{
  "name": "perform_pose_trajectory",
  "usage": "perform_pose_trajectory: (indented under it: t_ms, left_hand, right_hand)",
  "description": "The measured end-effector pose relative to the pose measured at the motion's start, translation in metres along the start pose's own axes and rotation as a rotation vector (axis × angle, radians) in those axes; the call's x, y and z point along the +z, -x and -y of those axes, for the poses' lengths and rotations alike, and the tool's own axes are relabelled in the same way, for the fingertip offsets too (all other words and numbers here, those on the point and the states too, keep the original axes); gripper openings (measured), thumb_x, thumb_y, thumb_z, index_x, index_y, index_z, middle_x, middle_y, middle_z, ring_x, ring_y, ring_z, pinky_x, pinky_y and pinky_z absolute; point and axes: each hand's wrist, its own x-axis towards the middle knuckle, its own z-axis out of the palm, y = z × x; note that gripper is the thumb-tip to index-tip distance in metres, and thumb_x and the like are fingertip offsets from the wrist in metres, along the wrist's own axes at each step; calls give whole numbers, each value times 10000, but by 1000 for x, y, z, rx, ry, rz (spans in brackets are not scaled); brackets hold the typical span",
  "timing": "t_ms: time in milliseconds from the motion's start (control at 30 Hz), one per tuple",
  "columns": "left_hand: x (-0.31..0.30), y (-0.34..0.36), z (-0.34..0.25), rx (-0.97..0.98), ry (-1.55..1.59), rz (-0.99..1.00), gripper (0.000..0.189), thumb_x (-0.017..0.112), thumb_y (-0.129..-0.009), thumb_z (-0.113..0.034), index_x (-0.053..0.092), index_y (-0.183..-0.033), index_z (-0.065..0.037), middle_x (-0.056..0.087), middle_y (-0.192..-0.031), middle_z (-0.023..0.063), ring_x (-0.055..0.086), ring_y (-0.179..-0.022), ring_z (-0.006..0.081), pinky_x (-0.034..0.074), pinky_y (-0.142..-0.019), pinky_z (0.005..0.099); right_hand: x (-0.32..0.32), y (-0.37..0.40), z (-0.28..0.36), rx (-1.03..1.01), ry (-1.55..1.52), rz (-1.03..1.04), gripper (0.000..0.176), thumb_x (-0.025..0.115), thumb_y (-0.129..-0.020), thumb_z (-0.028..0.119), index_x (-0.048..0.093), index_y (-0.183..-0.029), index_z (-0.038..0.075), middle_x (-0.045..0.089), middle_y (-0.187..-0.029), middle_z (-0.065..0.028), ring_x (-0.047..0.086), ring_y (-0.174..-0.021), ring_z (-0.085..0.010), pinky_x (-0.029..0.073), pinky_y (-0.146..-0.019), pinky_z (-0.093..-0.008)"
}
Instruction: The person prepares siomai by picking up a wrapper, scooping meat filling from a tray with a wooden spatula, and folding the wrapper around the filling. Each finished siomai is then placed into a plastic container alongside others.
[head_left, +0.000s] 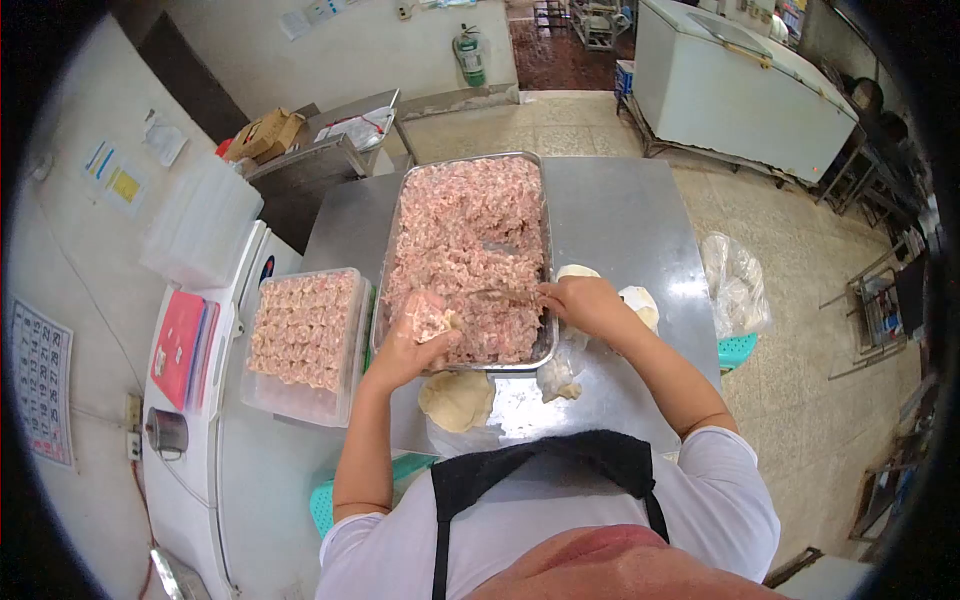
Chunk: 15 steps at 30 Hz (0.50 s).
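My left hand [408, 350] is cupped around a dumpling wrapper with meat filling [433, 320], over the near left corner of a metal tray [553, 350]. The tray holds a large mass of ground meat [465, 215]. In my right hand [583, 302] is a thin flat spreading tool [495, 295], its blade reaching left across the meat toward the filled wrapper. The blade's exact shape is hard to make out. A round stack of pale wrappers [457, 402] lies on the table just below the tray. To the left, rows of shaped dumplings [303, 330] fill a plastic container [300, 397].
The tray stands on a steel table [625, 220]. More pale wrappers [640, 303] and a plastic bag [560, 375] lie on its right side. Left is a white appliance [275, 480] with stacked plastic boxes [200, 225] and a metal cup [167, 430]. A chest freezer [735, 95] stands far right.
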Motion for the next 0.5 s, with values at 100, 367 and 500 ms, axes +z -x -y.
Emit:
perform_pose_trajectory:
  t_ms: [100, 367, 500]
  left_hand:
    - [-2, -7, -19, 209, -102, -60, 718, 763, -726, -106, 404, -1341, -21, 566, -1154, 71, 540, -1004, 146, 438, -897, 296]
    - [2, -24, 1, 442, -138, 159, 285, 736, -723, -75, 649, -980, 9, 678, -957, 75, 624, -916, 149, 500, -820, 314]
    - [8, -16, 22, -131, 234, 66, 299, 703, -765, -186, 665, -1032, -56, 663, -1084, 102, 629, -954, 224, 490, -840, 319]
  right_hand:
    - [-34, 11, 17, -5, -475, -67, 282, 572, -908, 240, 641, -1141, 98, 665, -909, -169, 645, -797, -319, 505, -712, -382]
    - [-30, 11, 48, -221, -516, 96, 355, 544, -922, 329, 602, -1214, 135, 657, -994, -190, 645, -826, -348, 512, -764, -393]
    - [-35, 21, 73, -124, -84, -68, 437, 571, -908, 327, 510, -1330, 233, 635, -1092, -190, 665, -835, -320, 532, -743, -409]
